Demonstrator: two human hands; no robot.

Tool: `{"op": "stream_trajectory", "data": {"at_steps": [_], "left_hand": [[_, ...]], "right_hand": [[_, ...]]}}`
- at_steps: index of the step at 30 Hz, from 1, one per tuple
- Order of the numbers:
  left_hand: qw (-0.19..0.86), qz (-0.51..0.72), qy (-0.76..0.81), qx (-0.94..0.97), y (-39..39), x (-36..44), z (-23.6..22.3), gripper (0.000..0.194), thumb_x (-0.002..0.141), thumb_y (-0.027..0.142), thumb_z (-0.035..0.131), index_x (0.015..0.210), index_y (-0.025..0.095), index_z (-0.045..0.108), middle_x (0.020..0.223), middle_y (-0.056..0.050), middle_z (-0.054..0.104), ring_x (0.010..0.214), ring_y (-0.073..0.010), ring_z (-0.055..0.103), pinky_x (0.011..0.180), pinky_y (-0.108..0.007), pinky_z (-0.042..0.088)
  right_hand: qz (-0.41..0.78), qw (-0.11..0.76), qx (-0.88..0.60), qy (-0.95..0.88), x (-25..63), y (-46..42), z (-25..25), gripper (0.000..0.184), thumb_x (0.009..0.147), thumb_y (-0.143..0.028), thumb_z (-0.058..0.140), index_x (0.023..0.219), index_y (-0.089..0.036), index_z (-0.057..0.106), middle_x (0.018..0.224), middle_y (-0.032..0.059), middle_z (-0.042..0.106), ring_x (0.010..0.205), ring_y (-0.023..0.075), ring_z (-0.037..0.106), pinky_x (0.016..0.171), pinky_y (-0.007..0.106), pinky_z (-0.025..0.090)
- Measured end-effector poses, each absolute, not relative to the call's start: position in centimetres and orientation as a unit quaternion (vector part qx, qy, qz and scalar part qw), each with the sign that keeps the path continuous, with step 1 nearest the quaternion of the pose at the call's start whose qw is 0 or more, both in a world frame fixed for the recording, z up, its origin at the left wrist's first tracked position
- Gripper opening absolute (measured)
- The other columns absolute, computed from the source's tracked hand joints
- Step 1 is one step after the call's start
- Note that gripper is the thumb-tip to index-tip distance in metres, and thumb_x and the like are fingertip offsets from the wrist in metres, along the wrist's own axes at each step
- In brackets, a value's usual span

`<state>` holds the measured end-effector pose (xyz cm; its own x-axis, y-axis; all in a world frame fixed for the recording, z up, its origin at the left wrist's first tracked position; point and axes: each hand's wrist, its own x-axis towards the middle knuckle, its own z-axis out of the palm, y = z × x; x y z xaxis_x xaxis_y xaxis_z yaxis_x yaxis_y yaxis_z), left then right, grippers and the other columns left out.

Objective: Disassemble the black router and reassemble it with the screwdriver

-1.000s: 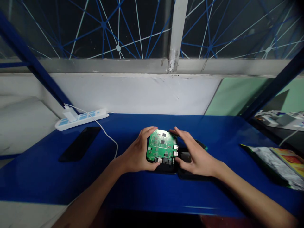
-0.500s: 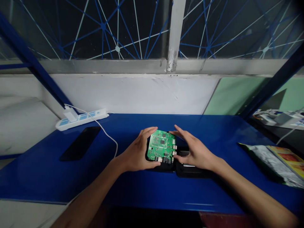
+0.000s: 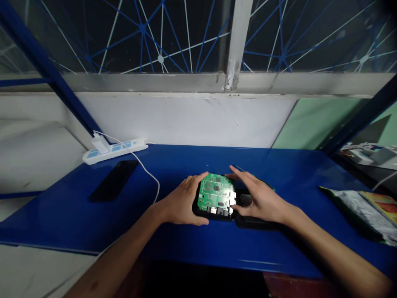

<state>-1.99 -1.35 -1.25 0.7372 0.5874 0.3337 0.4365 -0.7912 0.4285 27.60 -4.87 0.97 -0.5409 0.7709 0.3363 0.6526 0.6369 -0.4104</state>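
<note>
A green circuit board [image 3: 212, 191] with metal ports along its right and near edges sits in a black plastic casing [image 3: 198, 212] on the blue table. My left hand [image 3: 182, 200] is wrapped round the casing's left side, thumb at the near edge and fingers at the far corner. At the board's right side, my right hand [image 3: 259, 198] grips its edge, thumb by the ports and forefinger at the far corner. Under that hand lies a second black casing part [image 3: 256, 223], largely hidden. A thin rod [image 3: 239, 168] and a green piece [image 3: 267, 183] show behind my right hand.
A black phone [image 3: 114, 181] lies at the left, near a white power strip [image 3: 116, 150] with a plugged-in charger. Its white cable [image 3: 145, 169] runs across the table towards my left wrist. A shiny packet [image 3: 361, 211] lies at the right. A wall and window stand behind.
The circuit board has gone from tilted and raised to lying flatter and lower in the black casing. Both hands moved down with it. The whole view has shifted slightly.
</note>
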Motion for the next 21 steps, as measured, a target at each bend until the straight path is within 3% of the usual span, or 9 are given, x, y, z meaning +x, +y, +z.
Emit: {"op": "stream_trajectory", "data": {"at_steps": [3, 7, 15, 21], "left_hand": [[0.178, 0.226, 0.293, 0.912, -1.5, -1.8, -1.3, 0.135, 0.057, 0.043, 0.090, 0.159, 0.024, 0.005, 0.146, -0.024, 0.041, 0.129, -0.0524, 0.048, 0.097, -0.074, 0.046], [0.213, 0.181, 0.336, 0.900, -1.6, -1.7, -1.0, 0.136, 0.056, 0.050, 0.088, 0.159, 0.025, 0.003, 0.151, -0.022, 0.035, 0.134, -0.0509, 0.040, 0.106, -0.072, 0.039], [0.238, 0.130, 0.364, 0.891, -1.4, -1.3, -0.2, 0.126, 0.055, 0.056, 0.086, 0.156, 0.022, 0.017, 0.150, -0.018, 0.037, 0.139, -0.0465, 0.034, 0.114, -0.068, 0.030], [0.250, 0.146, 0.366, 0.884, -1.2, -1.2, -0.4, 0.121, 0.049, 0.057, 0.086, 0.149, 0.022, 0.027, 0.142, -0.017, 0.040, 0.132, -0.0462, 0.038, 0.110, -0.067, 0.032]], "right_hand": [[0.120, 0.236, -0.403, -0.876, 27.5, -5.1, 1.3, 0.105, 0.077, -0.028, 0.072, 0.162, -0.026, 0.011, 0.144, 0.0135, 0.060, 0.129, 0.0369, 0.059, 0.104, 0.060, 0.054], [0.131, 0.217, -0.407, -0.878, 27.5, -5.2, 1.7, 0.101, 0.078, -0.028, 0.071, 0.161, -0.026, 0.013, 0.147, 0.0118, 0.058, 0.135, 0.0372, 0.054, 0.109, 0.061, 0.050], [0.159, 0.187, -0.429, -0.869, 27.7, -5.4, 2.0, 0.097, 0.081, -0.033, 0.070, 0.161, -0.026, 0.015, 0.149, 0.0096, 0.056, 0.143, 0.0364, 0.045, 0.114, 0.061, 0.045], [0.169, 0.172, -0.444, -0.863, 27.7, -5.2, 1.8, 0.096, 0.082, -0.036, 0.071, 0.160, -0.028, 0.017, 0.151, 0.0068, 0.055, 0.145, 0.0354, 0.043, 0.117, 0.060, 0.043]]}}
